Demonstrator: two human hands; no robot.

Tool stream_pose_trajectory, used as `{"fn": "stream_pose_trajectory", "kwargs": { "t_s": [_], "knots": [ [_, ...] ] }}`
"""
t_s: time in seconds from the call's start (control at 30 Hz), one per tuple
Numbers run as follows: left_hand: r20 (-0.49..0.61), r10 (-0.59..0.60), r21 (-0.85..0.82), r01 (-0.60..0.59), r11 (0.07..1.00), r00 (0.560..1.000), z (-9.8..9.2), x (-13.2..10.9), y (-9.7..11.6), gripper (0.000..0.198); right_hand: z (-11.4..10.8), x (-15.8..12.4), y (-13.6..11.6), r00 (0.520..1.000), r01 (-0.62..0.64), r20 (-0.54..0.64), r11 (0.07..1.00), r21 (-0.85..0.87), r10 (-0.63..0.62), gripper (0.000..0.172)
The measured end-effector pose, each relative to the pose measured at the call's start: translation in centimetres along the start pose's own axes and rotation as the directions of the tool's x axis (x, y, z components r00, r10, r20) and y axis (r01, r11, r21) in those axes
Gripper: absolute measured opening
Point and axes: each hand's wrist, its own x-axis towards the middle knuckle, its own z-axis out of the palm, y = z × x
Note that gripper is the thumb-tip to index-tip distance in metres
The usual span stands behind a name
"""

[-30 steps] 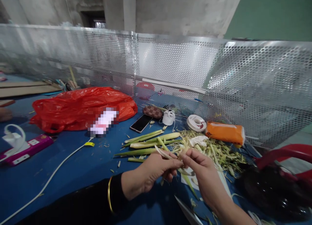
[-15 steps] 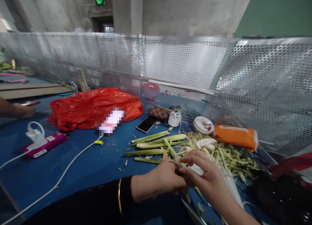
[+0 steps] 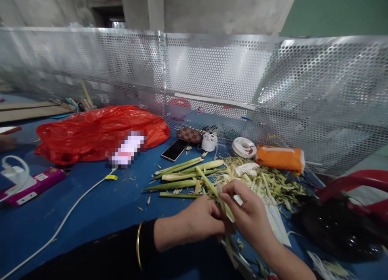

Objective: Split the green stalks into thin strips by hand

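My left hand [image 3: 198, 218] is closed round a green plant stalk [image 3: 209, 182], whose upper end sticks out toward the back. Close beside it, my right hand [image 3: 247, 213] pinches a pale strip [image 3: 220, 191] at the stalk between thumb and forefinger. The lower part of the stalk is mostly hidden by the fingers. Just beyond my hands lie several cut green stalks [image 3: 178, 184] on the blue table [image 3: 100, 215]. Past my right hand spreads a heap of shredded plant peelings [image 3: 283, 187], with a crumpled white tissue [image 3: 247, 169] on it.
Behind the stalks are a phone [image 3: 175, 149], a checkered case [image 3: 189, 135], a ribbon spool [image 3: 244, 147] and an orange packet [image 3: 280, 158]. A red plastic bag [image 3: 100, 130] and purple power strip [image 3: 36, 187] lie left. A shiny black object [image 3: 339, 231] sits right. A perforated metal panel [image 3: 212, 70] stands behind.
The view has tilted down and turned slightly right. My right hand's fingers have drawn together in a pinch on the pale strip, while my left hand keeps its grip.
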Motion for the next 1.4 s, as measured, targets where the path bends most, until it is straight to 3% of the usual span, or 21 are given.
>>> {"fn": "stream_pose_trajectory", "kwargs": {
  "t_s": [0.1,0.27,0.33,0.47,0.6,0.7,0.83,0.97,1.1,1.17,1.23,1.3,1.4],
  "knots": [
    [-0.024,-0.032,-0.01,0.032,0.999,0.999,-0.1,-0.1,0.4,0.015,0.1,0.1,0.3,0.999,0.014,-0.042,1.0,-0.011,-0.014,0.018],
    [-0.249,-0.11,-0.204,0.059,0.977,0.962,-1.4,0.2,1.2,0.022,-1.8,0.9,-0.1,0.979,0.1,-0.171,0.993,-0.065,-0.11,0.014],
    [-0.306,-0.087,-0.258,0.005,0.966,0.948,-2.0,0.3,1.5,0.036,-2.3,1.0,-0.4,0.989,0.102,-0.095,0.99,-0.095,-0.111,0.02],
    [-0.341,-0.076,-0.331,-0.044,0.943,0.937,-2.4,0.4,1.6,0.049,-1.5,0.6,-0.4,0.981,-0.022,0.192,0.998,-0.056,0.032,0.029],
    [-0.353,-0.059,-0.309,-0.057,0.949,0.934,-1.9,0.2,1.7,0.034,-0.4,0.2,0.2,0.959,-0.13,0.254,0.992,0.001,0.126,0.031],
    [-0.39,-0.047,-0.292,-0.075,0.953,0.92,-1.7,0.2,1.8,0.025,-0.5,0.3,0.2,0.957,-0.129,0.265,0.991,0.024,0.118,0.029],
    [-0.491,-0.038,-0.272,-0.112,0.956,0.87,-2.0,0.6,1.6,0.017,-1.1,0.5,-0.2,0.974,-0.027,0.224,0.999,-0.029,0.032,0.027],
    [-0.435,-0.052,-0.381,-0.131,0.915,0.899,-2.3,0.8,1.4,0.018,-1.3,0.6,-0.1,0.979,-0.002,0.202,0.992,-0.123,0.027,0.026],
    [-0.389,-0.095,-0.55,-0.148,0.822,0.916,-2.5,0.4,2.2,0.021,-1.6,0.5,-0.1,0.987,0.098,-0.096,0.958,-0.271,-0.128,0.011],
    [-0.376,-0.067,-0.574,-0.176,0.8,0.924,-2.4,0.2,2.6,0.02,-1.5,0.3,-0.4,0.972,0.138,-0.147,0.952,-0.272,-0.182,0.011],
    [-0.37,-0.016,-0.573,-0.214,0.791,0.929,-2.2,0.1,2.7,0.023,-1.1,0.0,-0.7,0.991,0.108,-0.063,0.979,-0.175,-0.12,0.019],
    [-0.369,0.014,-0.563,-0.236,0.792,0.929,-1.9,0.1,2.7,0.023,-0.4,-0.2,-0.9,0.999,-0.024,0.043,1.0,-0.01,0.024,0.02],
    [-0.371,0.039,-0.536,-0.248,0.807,0.928,-1.3,0.1,2.4,0.02,0.9,-0.4,-0.8,0.965,-0.24,0.159,0.946,0.217,0.208,0.021]
  ]
}}
